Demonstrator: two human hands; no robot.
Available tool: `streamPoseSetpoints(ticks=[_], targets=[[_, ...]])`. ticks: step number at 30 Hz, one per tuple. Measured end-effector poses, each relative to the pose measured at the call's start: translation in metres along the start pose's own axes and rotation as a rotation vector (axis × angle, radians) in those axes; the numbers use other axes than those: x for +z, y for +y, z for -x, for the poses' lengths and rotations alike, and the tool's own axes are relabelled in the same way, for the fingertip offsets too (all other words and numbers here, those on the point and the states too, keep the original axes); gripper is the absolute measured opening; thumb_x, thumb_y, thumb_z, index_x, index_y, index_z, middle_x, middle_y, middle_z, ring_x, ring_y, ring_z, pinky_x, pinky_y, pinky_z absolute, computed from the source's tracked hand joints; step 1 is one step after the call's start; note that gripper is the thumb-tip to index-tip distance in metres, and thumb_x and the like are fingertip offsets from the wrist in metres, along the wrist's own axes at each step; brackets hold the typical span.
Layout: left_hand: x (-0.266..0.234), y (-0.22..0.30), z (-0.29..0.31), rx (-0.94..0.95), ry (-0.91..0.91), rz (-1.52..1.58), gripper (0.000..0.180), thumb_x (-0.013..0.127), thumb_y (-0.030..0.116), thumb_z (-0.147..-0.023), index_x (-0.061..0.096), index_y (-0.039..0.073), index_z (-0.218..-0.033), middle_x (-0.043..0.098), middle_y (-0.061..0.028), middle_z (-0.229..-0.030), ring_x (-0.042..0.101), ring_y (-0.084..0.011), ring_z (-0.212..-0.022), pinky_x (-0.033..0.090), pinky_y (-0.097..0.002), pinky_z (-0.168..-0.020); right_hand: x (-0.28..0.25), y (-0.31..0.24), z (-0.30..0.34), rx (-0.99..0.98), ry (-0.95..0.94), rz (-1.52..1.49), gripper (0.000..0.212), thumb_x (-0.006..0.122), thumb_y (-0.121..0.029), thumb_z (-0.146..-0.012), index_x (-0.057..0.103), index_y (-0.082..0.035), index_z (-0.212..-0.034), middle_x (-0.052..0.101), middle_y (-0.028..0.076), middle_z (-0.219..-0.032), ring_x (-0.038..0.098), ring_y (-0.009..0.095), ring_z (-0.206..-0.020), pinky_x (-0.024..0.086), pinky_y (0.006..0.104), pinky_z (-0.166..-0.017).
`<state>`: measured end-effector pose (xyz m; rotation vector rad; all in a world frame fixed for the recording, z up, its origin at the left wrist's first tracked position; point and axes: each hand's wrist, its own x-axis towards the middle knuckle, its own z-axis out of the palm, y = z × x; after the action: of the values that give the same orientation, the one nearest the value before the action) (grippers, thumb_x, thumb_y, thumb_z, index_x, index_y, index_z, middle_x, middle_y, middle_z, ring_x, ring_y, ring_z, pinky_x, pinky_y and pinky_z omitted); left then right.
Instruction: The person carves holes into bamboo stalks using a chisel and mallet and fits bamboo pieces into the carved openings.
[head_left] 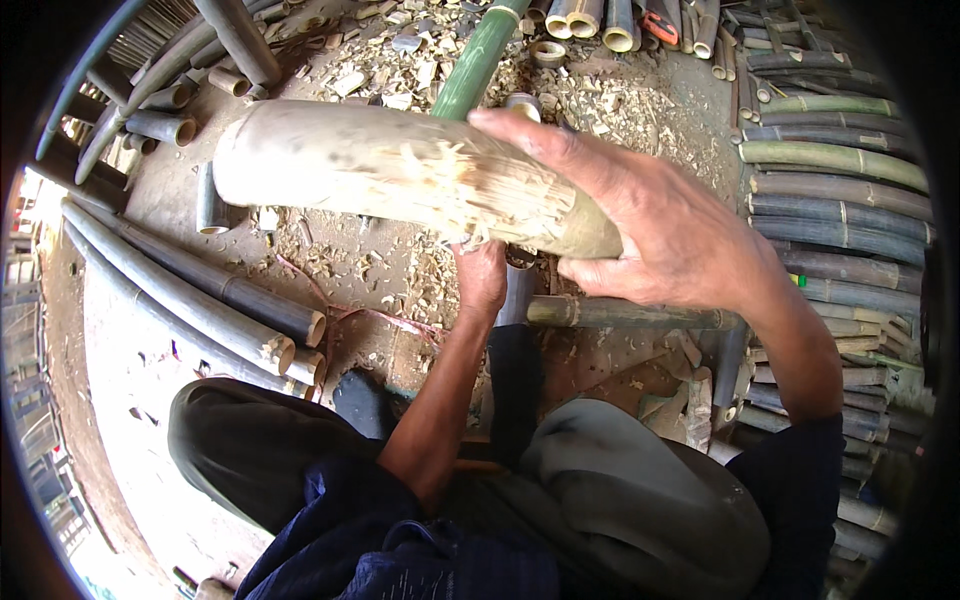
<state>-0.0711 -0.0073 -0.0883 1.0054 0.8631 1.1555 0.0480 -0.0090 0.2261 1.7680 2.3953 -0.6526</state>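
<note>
A thick, pale wooden club lies crosswise in front of me, raised close to the view. Its face is frayed and splintered toward the right, and its left end looks slightly blurred. My right hand grips the club's right end, with the thumb below and the fingers over the top. Lower down, between my knees, my left hand is closed, its fingers partly covered by the club; what it holds is hidden. Behind the club a green bamboo pole slants away toward the top edge.
Wood chips litter the ground ahead. Long bamboo poles lie at left, and stacked bamboo lines the right side. A bamboo length lies crosswise near my feet. A red-orange tool rests among cut bamboo at the far side.
</note>
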Motion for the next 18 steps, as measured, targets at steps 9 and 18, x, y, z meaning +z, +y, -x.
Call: streamPoseSetpoints(ticks=[9, 18], targets=[[0.015, 0.033, 0.004, -0.030, -0.048, -0.234, 0.036, 0.054, 0.021, -0.104, 0.060, -0.004, -0.129, 0.067, -0.0216, -0.123, 0.061, -0.0318, -0.113, 0.047, -0.0418, -0.101, 0.003, 0.009, 0.016, 0.054, -0.028, -0.056, 0.105, 0.077, -0.010, -0.075, 0.026, -0.036, -0.164, 0.066, 0.016, -0.117, 0.068, 0.038, -0.105, 0.060, 0.0480, -0.091], [0.028, 0.057, 0.013, -0.137, -0.025, -0.151, 0.050, 0.054, 0.030, -0.106, 0.049, -0.005, -0.141, 0.062, -0.0160, -0.132, 0.061, -0.0259, -0.118, 0.049, -0.0383, -0.101, 0.018, 0.025, 0.028, 0.190, -0.161, -0.076, 0.106, 0.076, -0.010, -0.075, 0.024, -0.031, -0.164, 0.059, 0.018, -0.141, 0.067, 0.038, -0.113, 0.056, 0.0451, -0.102]])
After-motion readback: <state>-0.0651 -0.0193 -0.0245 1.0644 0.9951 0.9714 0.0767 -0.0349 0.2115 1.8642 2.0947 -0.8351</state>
